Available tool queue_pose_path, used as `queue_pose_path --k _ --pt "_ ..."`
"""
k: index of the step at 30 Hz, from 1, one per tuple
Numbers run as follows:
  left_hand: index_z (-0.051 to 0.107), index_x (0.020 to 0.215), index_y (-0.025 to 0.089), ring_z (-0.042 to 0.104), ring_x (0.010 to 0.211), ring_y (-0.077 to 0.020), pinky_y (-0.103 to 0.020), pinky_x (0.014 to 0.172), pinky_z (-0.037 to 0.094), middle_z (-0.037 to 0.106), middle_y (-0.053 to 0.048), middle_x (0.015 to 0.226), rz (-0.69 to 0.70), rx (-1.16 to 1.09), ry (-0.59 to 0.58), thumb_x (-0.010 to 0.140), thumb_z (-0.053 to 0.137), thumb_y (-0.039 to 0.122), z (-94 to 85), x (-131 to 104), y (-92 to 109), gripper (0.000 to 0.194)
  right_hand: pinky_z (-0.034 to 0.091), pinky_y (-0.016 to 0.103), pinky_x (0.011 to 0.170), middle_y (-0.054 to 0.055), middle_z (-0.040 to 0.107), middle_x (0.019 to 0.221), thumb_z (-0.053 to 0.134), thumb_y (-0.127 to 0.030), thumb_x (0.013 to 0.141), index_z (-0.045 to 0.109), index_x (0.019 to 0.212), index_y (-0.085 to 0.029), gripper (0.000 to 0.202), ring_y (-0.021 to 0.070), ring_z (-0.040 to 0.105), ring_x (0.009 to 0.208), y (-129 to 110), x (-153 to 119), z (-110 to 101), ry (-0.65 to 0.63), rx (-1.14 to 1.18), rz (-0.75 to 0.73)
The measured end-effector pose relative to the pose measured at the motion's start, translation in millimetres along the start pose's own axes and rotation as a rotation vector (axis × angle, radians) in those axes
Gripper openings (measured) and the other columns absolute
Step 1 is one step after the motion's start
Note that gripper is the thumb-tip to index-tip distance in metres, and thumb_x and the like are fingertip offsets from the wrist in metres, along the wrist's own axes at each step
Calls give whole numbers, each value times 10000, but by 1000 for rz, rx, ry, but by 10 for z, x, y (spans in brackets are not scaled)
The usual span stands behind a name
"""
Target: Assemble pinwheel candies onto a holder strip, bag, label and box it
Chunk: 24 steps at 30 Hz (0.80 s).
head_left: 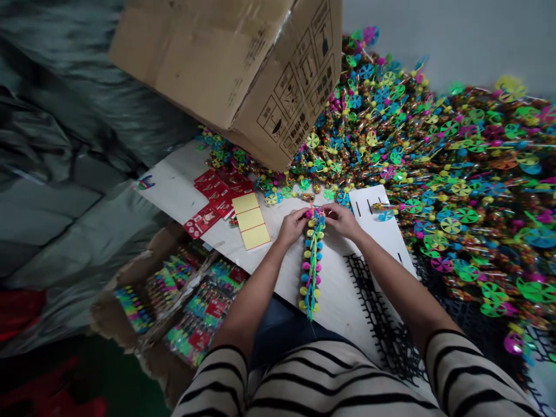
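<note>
A long double row of pinwheel toys (311, 266) with yellow, blue and pink knobs lies on the table in front of me. Green and blue pinwheel blades run down its middle. At its far end, my left hand (293, 227) pinches the left side with fingers closed. My right hand (343, 221) is closed on the right side of the same end. The fingertips are partly hidden by the toys. Left of my left hand lies a yellow card strip (252, 221) with red lines. Beyond it several red printed cards (217, 200) overlap.
A big cardboard box (256, 75) stands tilted at the back. Loose pinwheel toys (408, 139) are heaped behind and to the right. A white slotted board (382, 226) and black mesh (377, 307) lie right. An open carton (125, 260) of packed toys stands low left.
</note>
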<state>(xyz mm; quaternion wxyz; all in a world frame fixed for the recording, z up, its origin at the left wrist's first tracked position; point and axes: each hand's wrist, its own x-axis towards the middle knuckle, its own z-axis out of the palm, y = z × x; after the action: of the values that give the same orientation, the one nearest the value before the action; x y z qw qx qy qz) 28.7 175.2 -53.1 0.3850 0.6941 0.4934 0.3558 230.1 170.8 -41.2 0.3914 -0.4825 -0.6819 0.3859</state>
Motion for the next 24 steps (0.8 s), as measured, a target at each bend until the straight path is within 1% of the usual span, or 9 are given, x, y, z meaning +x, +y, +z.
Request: queue_pose_path --k 3,6,8,10,13,17,20,22,24 --pt "678 1138 186 629 979 -187 -315 920 492 693 -75 1047 13 -5 -19 830 554 168 1 3 5 333 463 298 678 24 628 761 711 -418 726 708 858 -214 243 157 557 705 27 35 -87 -30 30 -23" --pt "677 1142 166 627 981 -190 -314 917 491 695 -87 1042 21 2 -35 830 552 156 -3 16 21 335 457 282 608 10 619 697 776 -486 624 673 751 -191 338 148 544 641 58 46 -112 28 82 83" --pt "674 1149 147 626 980 -191 -312 918 489 696 -96 1037 30 11 -41 833 550 148 -10 21 28 339 455 277 587 0 613 670 783 -505 596 654 734 -184 373 146 546 618 76 45 -109 18 117 156" --pt "673 1150 143 624 983 -189 -312 920 485 699 -98 1040 44 28 -45 838 547 144 -22 20 30 336 460 279 603 5 633 704 766 -500 621 659 765 -182 365 148 562 632 81 38 -112 -37 146 169" --pt "681 1136 163 618 991 -185 -310 918 485 703 -88 1044 72 62 -60 844 548 144 -42 18 32 322 447 269 607 7 642 740 724 -469 691 663 811 -186 313 138 550 634 53 19 -119 -105 125 111" --pt "694 1110 203 614 992 -176 -309 930 484 708 -63 1038 122 92 -89 838 551 131 -25 37 50 315 422 257 597 5 618 699 693 -414 738 639 777 -190 234 133 519 625 -32 -7 -46 -37 23 37" --pt "694 1114 206 619 982 -182 -322 929 491 709 -66 1032 132 114 -100 837 553 137 -13 47 71 319 430 259 597 14 624 711 681 -383 748 641 768 -186 202 130 520 619 -83 -6 -8 -6 0 36" --pt "685 1140 212 621 989 -188 -327 924 497 710 -68 1034 131 121 -150 831 549 137 -52 51 81 345 455 261 605 20 649 756 689 -381 735 670 824 -187 214 129 546 625 -84 15 -97 -113 34 55" --pt "649 1207 228 609 1056 -193 -326 926 500 689 -66 1129 142 113 -226 813 534 116 -137 78 88 426 491 273 638 24 683 820 692 -365 726 700 935 -199 267 141 597 665 -45 70 -310 -264 56 81"
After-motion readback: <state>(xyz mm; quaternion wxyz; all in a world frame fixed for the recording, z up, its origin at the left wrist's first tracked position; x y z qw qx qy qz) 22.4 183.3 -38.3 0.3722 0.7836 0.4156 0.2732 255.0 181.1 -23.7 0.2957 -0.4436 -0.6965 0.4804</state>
